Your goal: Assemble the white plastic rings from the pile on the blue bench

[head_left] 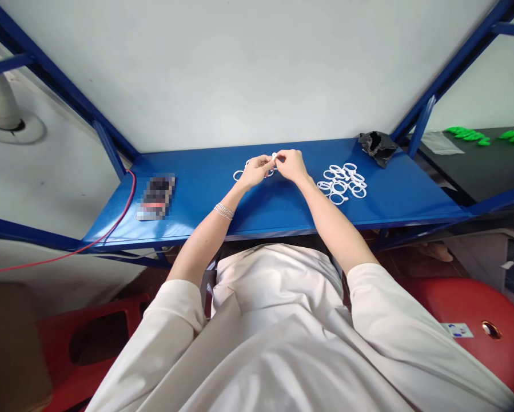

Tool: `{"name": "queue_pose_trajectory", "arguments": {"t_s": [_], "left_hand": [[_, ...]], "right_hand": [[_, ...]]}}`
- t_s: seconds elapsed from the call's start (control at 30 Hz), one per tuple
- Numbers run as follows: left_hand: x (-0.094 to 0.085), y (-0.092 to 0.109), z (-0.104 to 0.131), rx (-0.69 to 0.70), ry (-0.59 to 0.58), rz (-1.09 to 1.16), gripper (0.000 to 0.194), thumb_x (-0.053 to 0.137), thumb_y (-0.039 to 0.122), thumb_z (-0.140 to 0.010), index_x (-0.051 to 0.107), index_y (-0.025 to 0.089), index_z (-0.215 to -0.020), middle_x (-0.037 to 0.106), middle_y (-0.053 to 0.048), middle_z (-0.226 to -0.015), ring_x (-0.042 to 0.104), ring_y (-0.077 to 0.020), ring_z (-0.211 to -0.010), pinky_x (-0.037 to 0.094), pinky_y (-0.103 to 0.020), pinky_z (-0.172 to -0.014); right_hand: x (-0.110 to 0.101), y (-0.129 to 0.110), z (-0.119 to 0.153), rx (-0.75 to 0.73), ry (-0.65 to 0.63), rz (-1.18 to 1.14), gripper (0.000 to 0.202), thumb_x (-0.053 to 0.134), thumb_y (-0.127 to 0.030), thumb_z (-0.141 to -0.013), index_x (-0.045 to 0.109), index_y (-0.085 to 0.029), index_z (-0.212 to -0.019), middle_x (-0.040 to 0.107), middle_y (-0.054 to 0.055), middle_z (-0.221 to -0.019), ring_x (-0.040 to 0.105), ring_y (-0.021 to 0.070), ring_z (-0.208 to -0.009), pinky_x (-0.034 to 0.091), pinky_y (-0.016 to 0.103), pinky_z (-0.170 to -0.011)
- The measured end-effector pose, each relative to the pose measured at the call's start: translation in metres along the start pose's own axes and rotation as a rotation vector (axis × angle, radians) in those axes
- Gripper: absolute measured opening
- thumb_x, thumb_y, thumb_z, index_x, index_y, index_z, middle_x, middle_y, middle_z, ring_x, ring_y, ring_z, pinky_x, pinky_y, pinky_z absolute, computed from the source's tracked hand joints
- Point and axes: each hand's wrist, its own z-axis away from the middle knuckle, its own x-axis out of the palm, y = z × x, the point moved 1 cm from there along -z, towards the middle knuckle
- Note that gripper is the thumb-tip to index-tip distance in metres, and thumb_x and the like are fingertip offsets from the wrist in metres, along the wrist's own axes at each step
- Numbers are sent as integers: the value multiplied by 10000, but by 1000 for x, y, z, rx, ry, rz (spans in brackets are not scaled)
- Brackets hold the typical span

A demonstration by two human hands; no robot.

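Note:
Both hands meet over the far half of the blue table (205,194). Pinched between their fingertips is a white plastic ring (274,155); its small tab with a hole shows on top, while fingers hide much of the rest. My left hand (257,171) is closed on it from one side, my right hand (293,166) from the other. Beside and behind the left hand lie a few more white rings (238,175), partly covered. To the right of my right forearm, several similar rings with small tabs form a loose pile (339,187).
A crumpled black plastic bag (377,147) stands open at the table's back right. On the left lies a blurred-out flat object (156,197), with a red cable (126,212) running past it. Blue frame posts flank the table. Green pieces (469,135) lie on another table at right.

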Motion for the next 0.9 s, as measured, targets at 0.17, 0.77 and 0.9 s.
{"name": "queue_pose_trajectory", "arguments": {"t_s": [0.17, 0.77, 0.9], "left_hand": [[1, -2, -3, 22, 2, 10, 354, 802, 322, -1024, 659, 198, -725, 576, 9, -604, 507, -110, -526, 385, -277, -555], [5, -3, -1, 177, 204, 5, 422, 832, 421, -1021, 605, 203, -740, 568, 30, -667, 502, -89, -571, 403, -244, -577], [0, -7, -4, 204, 338, 17, 410, 949, 472, -922, 630, 223, -854, 561, 49, -695, 528, -82, -577, 421, -234, -571]], "right_hand": [[7, -5, 2, 32, 1, 96, 255, 649, -135, -994, 845, -153, -832, 851, 116, -905, 728, 265, -870, 511, 361, -875], [15, -1, 1, 264, 57, -430, 416, 874, -516, -961, 753, -176, -755, 746, 68, -717, 631, 169, -514, 533, 310, -504], [16, -11, 5, 187, -18, -472, 507, 890, -644, -918, 721, -195, -755, 751, 73, -751, 675, 187, -573, 539, 312, -504]]}}
